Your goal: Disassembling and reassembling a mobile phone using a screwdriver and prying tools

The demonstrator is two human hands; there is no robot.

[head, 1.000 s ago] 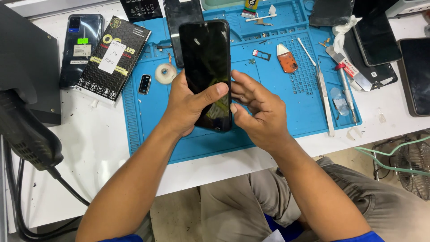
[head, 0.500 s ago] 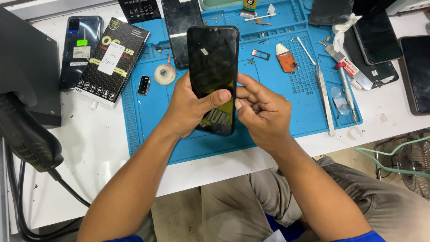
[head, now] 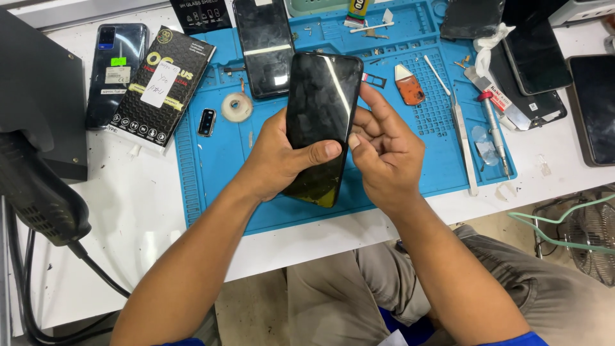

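A black phone screen [head: 322, 115] stands upright over the blue mat [head: 218, 166], dark and smudged. Behind it lies another dark phone [head: 264, 45]. Left of the mat rests a black flat package [head: 168, 90] with gold print and a white sticker, beside a blue-grey phone [head: 115, 70] bearing labels. Dark screens [head: 592, 106] lie at the far right.

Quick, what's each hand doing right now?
Left hand: closed around the black phone, thumb across its screen.
Right hand: fingers touching the phone's right edge.

Glossy black phone [head: 322, 112], upright, seemingly smudged
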